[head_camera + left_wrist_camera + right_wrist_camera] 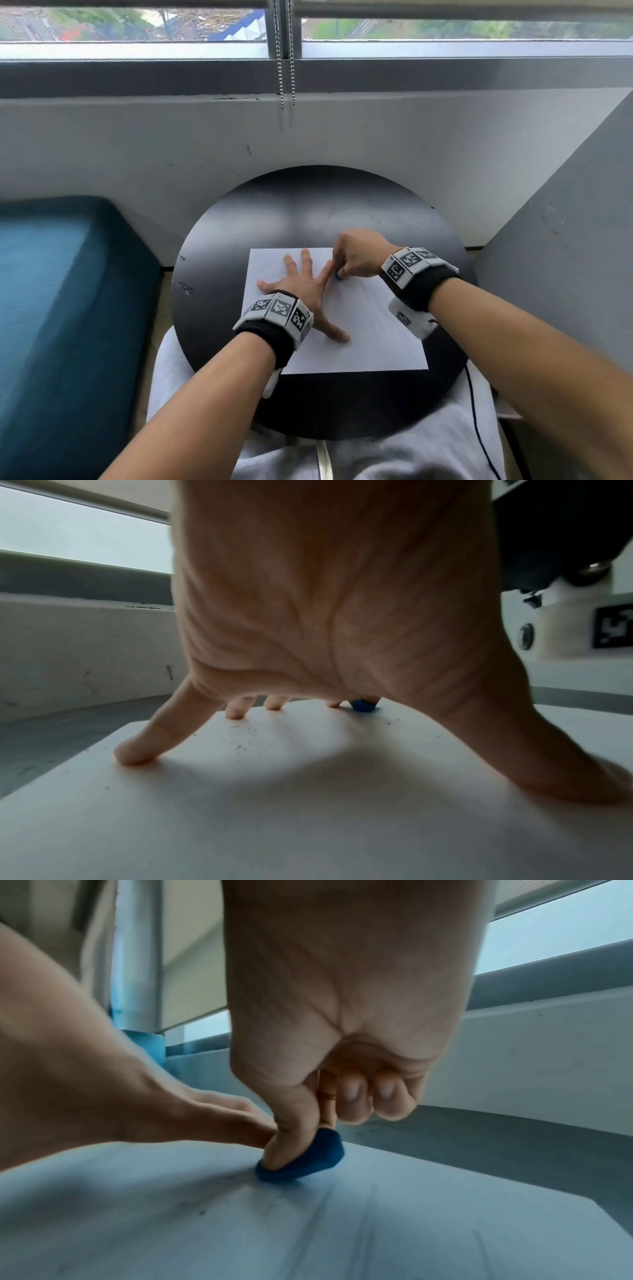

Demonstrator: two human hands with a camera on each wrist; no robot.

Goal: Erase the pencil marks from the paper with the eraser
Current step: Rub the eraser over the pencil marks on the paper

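A white sheet of paper (363,335) lies on a round black table (308,205). My left hand (305,291) is spread flat on the sheet, fingers straight, pressing it down. My right hand (356,257) pinches a small blue eraser (338,275) between thumb and fingers and holds it against the paper beside the left index finger. In the right wrist view the eraser (304,1158) touches the paper (342,1231) over faint pencil lines. The left wrist view shows the eraser (363,705) beyond my splayed fingers (143,745), with dark eraser crumbs on the paper (274,818).
A teal cushion (58,308) lies to the left of the table. A pale wall and window sill stand behind it, with a bead chain (286,68) hanging down. A grey panel (565,257) rises on the right. A black cable (476,421) runs off the table's right edge.
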